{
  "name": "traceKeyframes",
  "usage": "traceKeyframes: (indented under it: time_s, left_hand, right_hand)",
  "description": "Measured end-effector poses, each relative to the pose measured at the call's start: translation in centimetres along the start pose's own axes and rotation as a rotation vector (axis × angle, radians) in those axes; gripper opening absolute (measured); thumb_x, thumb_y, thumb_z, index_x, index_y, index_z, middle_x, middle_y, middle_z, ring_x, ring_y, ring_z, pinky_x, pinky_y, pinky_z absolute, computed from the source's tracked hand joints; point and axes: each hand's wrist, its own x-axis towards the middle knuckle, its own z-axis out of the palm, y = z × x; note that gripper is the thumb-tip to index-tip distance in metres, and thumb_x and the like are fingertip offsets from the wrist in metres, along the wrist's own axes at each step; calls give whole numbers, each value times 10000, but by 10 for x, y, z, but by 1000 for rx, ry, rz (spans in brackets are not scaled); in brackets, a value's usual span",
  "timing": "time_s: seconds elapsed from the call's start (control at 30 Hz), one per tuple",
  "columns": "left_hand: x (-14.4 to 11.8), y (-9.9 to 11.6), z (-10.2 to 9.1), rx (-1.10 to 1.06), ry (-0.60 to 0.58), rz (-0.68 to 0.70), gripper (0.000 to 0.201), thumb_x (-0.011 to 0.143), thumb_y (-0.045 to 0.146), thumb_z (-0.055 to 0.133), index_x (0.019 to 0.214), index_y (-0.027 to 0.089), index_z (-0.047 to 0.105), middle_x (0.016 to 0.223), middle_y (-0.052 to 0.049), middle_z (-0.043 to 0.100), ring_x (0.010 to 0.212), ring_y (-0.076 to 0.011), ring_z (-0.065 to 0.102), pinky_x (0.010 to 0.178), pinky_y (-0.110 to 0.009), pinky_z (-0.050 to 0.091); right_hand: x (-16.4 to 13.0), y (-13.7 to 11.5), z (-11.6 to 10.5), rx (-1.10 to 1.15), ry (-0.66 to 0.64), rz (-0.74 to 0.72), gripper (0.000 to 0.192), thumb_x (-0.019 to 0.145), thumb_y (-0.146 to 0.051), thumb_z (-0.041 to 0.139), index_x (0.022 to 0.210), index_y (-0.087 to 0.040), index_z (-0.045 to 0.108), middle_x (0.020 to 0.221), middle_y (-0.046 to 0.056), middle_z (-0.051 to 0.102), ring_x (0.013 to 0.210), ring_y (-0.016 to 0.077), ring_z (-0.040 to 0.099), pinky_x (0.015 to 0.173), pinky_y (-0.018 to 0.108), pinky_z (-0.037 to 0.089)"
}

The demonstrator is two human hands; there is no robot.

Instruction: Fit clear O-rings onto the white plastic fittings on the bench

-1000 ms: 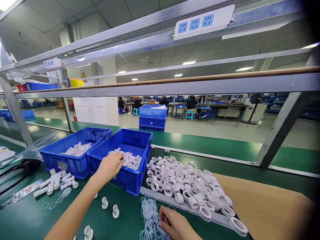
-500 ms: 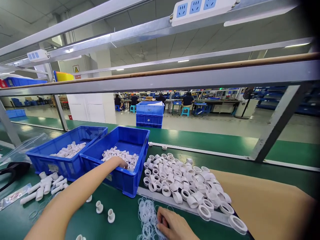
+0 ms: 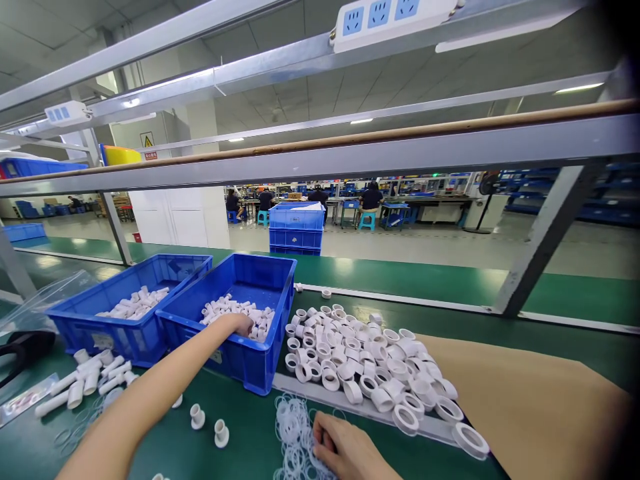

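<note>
My left hand (image 3: 243, 325) reaches over the near wall of the right blue bin (image 3: 235, 341) into its small white plastic fittings (image 3: 225, 309). Its fingers are mostly hidden among them. On the green table, my right hand (image 3: 345, 445) rests with fingers curled together at the right side of a heap of thin clear rings (image 3: 293, 430); what it may pinch cannot be made out. Just behind it spreads a large pile of white plastic rings (image 3: 350, 353). Two flanged white fittings stand between my arms, the nearer one (image 3: 221, 433) upright.
Another blue bin (image 3: 107, 337) of white fittings stands at left, with white tubes (image 3: 83, 383) in front. Brown cardboard (image 3: 525, 393) lies at right. A metal shelf rail (image 3: 320, 157) crosses above the table. Stacked blue crates (image 3: 296, 230) and seated people are beyond.
The whole view has shifted slightly. Both hands stay in nearly the same places, the left in the bin and the right by the clear rings.
</note>
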Motion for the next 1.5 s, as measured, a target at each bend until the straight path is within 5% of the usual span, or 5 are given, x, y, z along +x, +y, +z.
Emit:
traceKeyframes:
  time_s: [0.1,0.47,0.7,0.93,1.5]
  left_hand:
    - [-5,2,-3,-51,66,-26,238,886,347,641,976,126,632,979,-55,647,898,-182,627,833,-391,541]
    - [-74,43,-20,-609,910,52,358,951,249,368,1211,104,566,1038,-110,573,942,-207,570,943,-362,432]
    - [-186,118,71,-1204,652,322,429,934,469,474,1268,200,476,877,-31,589,755,-160,620,701,-277,527]
    - [-181,138,162,-1716,473,222,625,692,714,675,960,163,554,702,18,501,566,-104,509,534,-232,446]
    - [-163,133,192,-1805,285,346,797,651,620,783,1230,170,470,835,-30,560,676,-151,626,610,-247,459]
  right_hand:
    - [1,1,3,-39,9,-7,91,796,-195,510,861,-241,554,838,7,666,761,190,603,603,255,310]
    - [-2,0,11,-143,100,-76,117,810,-192,507,900,-226,574,852,10,686,781,198,636,603,261,309]
    - [-5,-2,11,-240,156,-121,162,857,-147,473,894,-208,618,933,48,699,822,229,656,625,287,324]
    - [-5,-6,9,-269,224,-92,172,869,-134,479,861,-193,641,884,52,706,780,235,659,597,285,290]
    - [-29,-50,-3,14,88,-287,110,847,-195,508,806,-224,606,783,-18,680,680,124,575,583,210,310]
